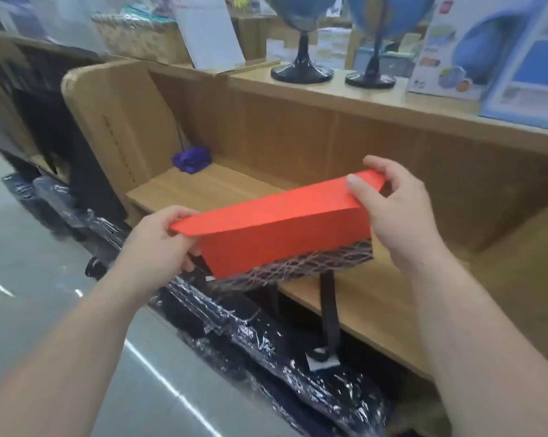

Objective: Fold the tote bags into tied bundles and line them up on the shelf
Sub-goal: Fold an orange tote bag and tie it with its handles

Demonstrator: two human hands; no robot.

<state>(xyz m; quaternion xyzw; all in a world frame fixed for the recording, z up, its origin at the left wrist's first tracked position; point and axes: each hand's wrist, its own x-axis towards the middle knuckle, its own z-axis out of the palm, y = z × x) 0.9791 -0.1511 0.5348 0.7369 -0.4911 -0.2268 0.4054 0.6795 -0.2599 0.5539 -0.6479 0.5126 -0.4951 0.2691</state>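
Shelf (203, 187): light wood with a rounded end panel at the left. Its lower board runs in front of you, and an upper ledge sits behind it.

Plastic-wrapped packs (266, 342): dark and glossy. They lie in a row on the floor along the foot of the shelf.

Tote bag (282, 228): bright orange-red and folded into a long flat band with a crisp crease along its length. It tapers to a point at the left end. You hold it in the air above the front edge of the lower board, tilted up towards the right.

Mesh panel (297, 266): dark netting that shows below the orange fold.

Right hand (398, 209): grips the bag's right end, with the thumb pressed on top and the fingers curled behind.

Left hand (159, 238): pinches the pointed left end, with the fingers curled round it.

Strap (329, 313): black, hanging straight down from under the bag.

Globe stands (301, 72): two black bases side by side on the upper ledge.

Purple bundle (192, 159): a small knotted lump on the lower board. It sits in the far left corner against the end panel, well apart from the bag.
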